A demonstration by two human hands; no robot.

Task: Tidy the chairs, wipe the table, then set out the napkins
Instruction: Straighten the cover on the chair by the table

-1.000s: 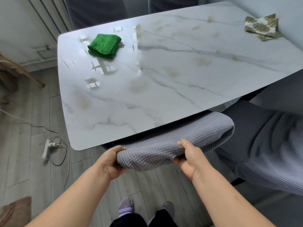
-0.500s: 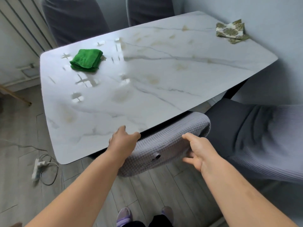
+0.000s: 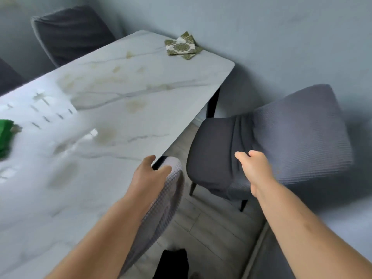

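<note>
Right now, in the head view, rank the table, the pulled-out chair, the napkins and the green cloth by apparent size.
1. table
2. pulled-out chair
3. napkins and green cloth: similar visible area, but the cloth is cut off by the left edge, so I leave them unranked.

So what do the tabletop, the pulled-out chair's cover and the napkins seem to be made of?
Tabletop: glossy white slab with grey veins, marble or a stone-look surface; it shows bright mirror-like reflections.
Chair cover: grey stretch knit fabric, ribbed texture, bunched folds at the seat.
Napkins: likely thin printed paper, green-and-white pattern, flat crisp corners; cloth not excluded.
</note>
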